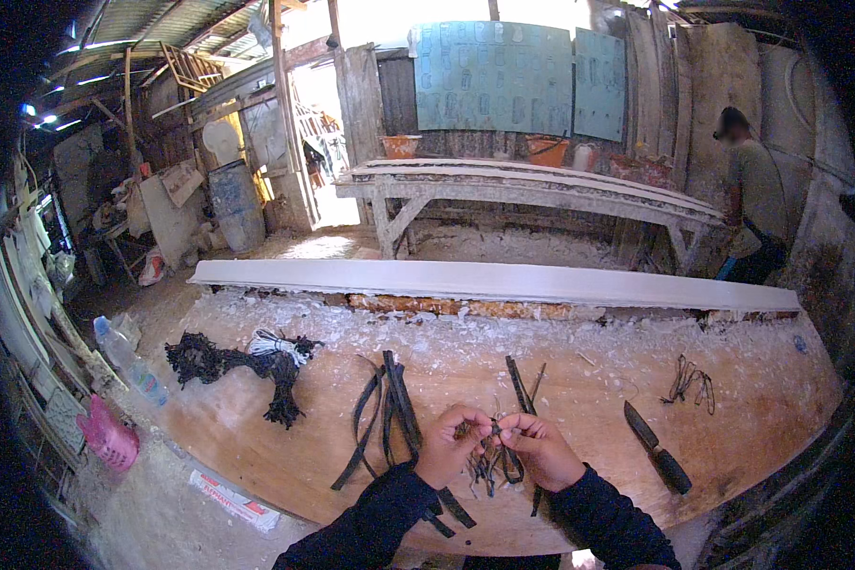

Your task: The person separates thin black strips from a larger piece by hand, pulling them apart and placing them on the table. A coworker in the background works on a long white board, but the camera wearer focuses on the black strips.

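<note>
My left hand (446,448) and my right hand (545,450) meet over the wooden table, fingertips pinched together. Between them is the top of a small bunch of thin dark strips (485,469), which hangs below my fingers. Long flat black strips (401,404) lie beside my left hand, partly under its wrist. A few more black strips (520,383) lie just beyond my right hand and pass behind it. Farther right rests a knife (657,446) with a dark blade and black handle. A small loose bundle of dark strands (691,383) lies beyond the knife.
Bundles of knotted black cord (223,363) and a white cord bundle (280,346) lie at the table's left. A long white moulding (494,282) spans the far edge. A plastic bottle (128,361) stands left. A person (758,195) is by the far bench (532,185).
</note>
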The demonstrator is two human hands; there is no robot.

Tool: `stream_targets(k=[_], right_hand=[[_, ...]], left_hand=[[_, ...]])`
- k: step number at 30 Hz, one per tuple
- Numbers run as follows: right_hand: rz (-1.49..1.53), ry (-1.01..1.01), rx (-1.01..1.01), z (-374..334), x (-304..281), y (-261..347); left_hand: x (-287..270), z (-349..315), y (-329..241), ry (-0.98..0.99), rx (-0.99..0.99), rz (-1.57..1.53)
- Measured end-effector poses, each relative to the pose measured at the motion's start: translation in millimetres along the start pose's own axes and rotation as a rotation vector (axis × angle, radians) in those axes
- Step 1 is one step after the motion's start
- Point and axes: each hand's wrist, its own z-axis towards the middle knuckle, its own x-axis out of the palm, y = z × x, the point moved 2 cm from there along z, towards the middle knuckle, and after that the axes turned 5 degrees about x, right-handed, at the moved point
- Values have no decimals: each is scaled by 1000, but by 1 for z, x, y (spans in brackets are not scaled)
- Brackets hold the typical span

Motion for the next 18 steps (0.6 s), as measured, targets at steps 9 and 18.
stream_targets(k=[9,18], right_hand=[[23,-64,-5,-1,-1,0],[-20,-101,-29,1,-1,-1]], left_hand=[[4,-2,-11,-9,45,158],[1,-1,-8,-29,76,145]])
